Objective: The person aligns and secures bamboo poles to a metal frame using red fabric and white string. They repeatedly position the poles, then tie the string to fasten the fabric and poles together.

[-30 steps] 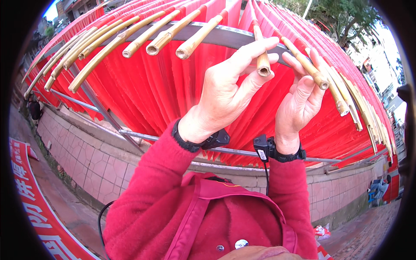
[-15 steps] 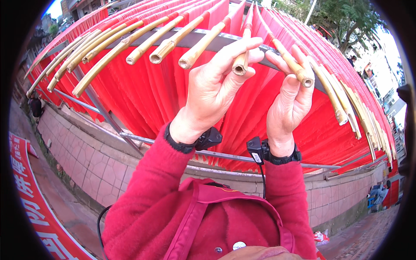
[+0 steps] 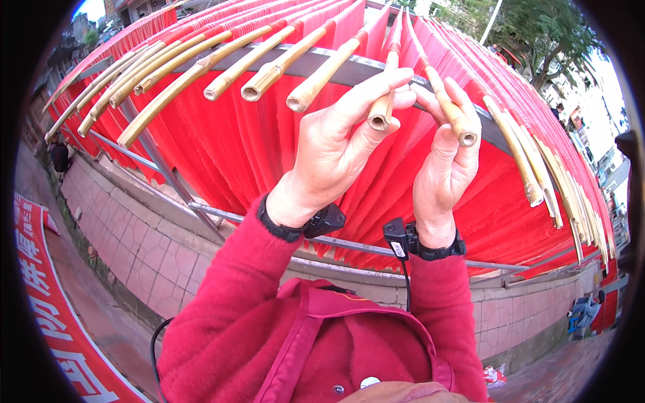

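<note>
One hand, the left grip [image 3: 332, 141], is pinching the left pole [image 3: 382, 106] near its cut end, the thumb pressing from below and the fingers bending over the top; it is gaping only as wide as the bamboo is thick. The right grip [image 3: 440, 176] is cradling the right pole [image 3: 451, 111] more loosely, its thumb lying on the left and its fingers reaching behind; how hard it is squeezing, I cannot tell. Both poles are turning their hollow ends toward the wearer and running their long axes away past the fingertips, converging farther off. The right pole is lying just right of the left grip's fingers, across a narrow gap, the right hand being nearer to it. Left of the left grip, a neighbouring pole [image 3: 322, 80] is crossing the metal rail [image 3: 312, 62]; well right of the right grip, an outer pole [image 3: 514, 153] is sloping outward. Beneath both grips, red strands [image 3: 222, 134] are hanging.
</note>
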### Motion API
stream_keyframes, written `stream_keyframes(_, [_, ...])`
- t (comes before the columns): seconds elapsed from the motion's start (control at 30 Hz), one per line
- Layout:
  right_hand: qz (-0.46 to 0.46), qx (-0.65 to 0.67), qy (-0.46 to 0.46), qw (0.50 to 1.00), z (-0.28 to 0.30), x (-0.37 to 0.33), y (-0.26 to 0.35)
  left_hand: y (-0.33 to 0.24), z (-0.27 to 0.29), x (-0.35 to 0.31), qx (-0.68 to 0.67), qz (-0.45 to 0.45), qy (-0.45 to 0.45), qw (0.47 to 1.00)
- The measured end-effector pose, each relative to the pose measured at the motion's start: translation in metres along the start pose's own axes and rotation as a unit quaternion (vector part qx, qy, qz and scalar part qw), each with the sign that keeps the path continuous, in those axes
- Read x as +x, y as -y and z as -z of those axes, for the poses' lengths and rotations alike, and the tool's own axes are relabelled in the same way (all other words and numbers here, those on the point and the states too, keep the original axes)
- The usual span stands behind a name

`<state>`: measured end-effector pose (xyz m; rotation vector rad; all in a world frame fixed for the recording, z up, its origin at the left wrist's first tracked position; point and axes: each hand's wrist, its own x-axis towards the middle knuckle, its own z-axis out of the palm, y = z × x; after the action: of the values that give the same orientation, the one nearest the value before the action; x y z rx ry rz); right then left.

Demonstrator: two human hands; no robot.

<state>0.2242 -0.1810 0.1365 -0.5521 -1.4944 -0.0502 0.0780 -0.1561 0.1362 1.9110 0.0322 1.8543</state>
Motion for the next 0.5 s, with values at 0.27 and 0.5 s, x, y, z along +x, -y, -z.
stream_keyframes(0.27, [-0.075,-0.017,-0.048,0.996,0.032,-0.041,0.006,0.006,-0.008,-0.038,-0.052,0.08,-0.063,0.993])
stream_keyframes(0.5, [-0.036,-0.061,-0.2,0.977,0.082,-0.053,0.021,0.006,-0.048,-0.055,-0.125,0.172,0.073,0.974])
